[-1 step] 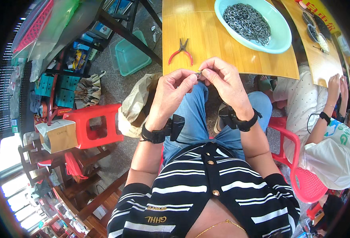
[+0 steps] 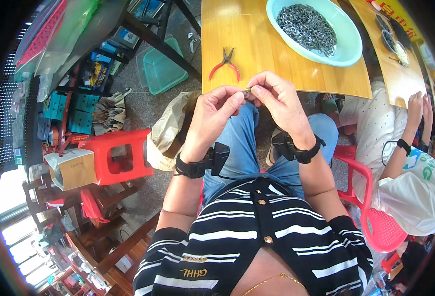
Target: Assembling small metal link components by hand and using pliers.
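Note:
My left hand (image 2: 215,112) and my right hand (image 2: 279,102) meet just off the near edge of the wooden table (image 2: 247,29), above my lap. Thumb and fingers of both are pinched on a small dark metal piece (image 2: 247,92), mostly covered by the fingertips; its exact shape cannot be made out. On the tabletop beyond them lie red-handled pliers (image 2: 227,61), jaws pointing away from me and handles spread. To the far right, a pale turquoise basin (image 2: 351,47) holds a heap of dark metal rings or chain links (image 2: 307,30).
A red plastic stool (image 2: 128,153) with a cardboard box (image 2: 73,170) stands to my left. Under the table's left side sits a green plastic tub (image 2: 164,71). At right, another person sits on a red chair (image 2: 382,229) by a second table (image 2: 400,74).

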Demonstrator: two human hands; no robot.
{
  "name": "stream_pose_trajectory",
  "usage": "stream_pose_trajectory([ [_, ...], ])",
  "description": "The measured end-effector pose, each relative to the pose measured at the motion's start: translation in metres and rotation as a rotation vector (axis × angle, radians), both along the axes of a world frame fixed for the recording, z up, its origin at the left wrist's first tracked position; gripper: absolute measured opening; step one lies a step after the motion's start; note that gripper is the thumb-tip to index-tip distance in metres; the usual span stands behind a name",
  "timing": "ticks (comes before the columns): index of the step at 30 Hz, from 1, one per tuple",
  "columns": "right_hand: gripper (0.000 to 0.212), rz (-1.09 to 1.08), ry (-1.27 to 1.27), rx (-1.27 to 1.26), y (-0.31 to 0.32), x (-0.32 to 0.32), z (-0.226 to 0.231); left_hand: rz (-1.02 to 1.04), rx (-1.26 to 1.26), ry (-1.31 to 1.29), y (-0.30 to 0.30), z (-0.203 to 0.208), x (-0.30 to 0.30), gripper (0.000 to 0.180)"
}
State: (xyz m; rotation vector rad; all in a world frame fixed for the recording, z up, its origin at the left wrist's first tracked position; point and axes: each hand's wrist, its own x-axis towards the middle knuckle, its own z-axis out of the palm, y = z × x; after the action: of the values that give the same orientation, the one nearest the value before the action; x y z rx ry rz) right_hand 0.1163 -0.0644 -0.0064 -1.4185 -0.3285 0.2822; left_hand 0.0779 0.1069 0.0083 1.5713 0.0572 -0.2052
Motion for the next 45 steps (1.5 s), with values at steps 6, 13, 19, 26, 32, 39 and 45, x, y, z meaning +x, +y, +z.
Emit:
stream_pose_trajectory([
  [6,0.007,0.017,0.027,0.021,-0.001,0.000,-0.001,-0.015,-0.080,0.039,-0.002,0.005,0.000,0.021],
  [13,0.010,0.044,0.048,0.028,-0.003,0.007,-0.003,-0.024,-0.138,0.053,0.000,0.000,0.007,0.020],
  [19,0.015,0.083,0.054,0.004,-0.007,0.008,0.004,-0.065,-0.173,0.085,0.003,-0.002,0.007,0.019],
  [26,0.021,0.120,0.073,0.013,-0.010,0.009,0.002,-0.036,-0.264,0.120,0.001,0.000,0.007,0.018],
  [32,0.030,0.160,0.076,0.018,-0.013,0.010,0.003,-0.021,-0.292,0.129,0.000,0.001,0.008,0.018],
  [39,0.035,0.153,0.150,0.077,-0.015,0.010,0.005,-0.017,-0.293,0.129,0.001,0.000,0.008,0.019],
  [45,0.036,0.145,0.192,0.077,-0.019,0.012,0.005,-0.016,-0.286,0.132,0.001,0.001,0.008,0.020],
])
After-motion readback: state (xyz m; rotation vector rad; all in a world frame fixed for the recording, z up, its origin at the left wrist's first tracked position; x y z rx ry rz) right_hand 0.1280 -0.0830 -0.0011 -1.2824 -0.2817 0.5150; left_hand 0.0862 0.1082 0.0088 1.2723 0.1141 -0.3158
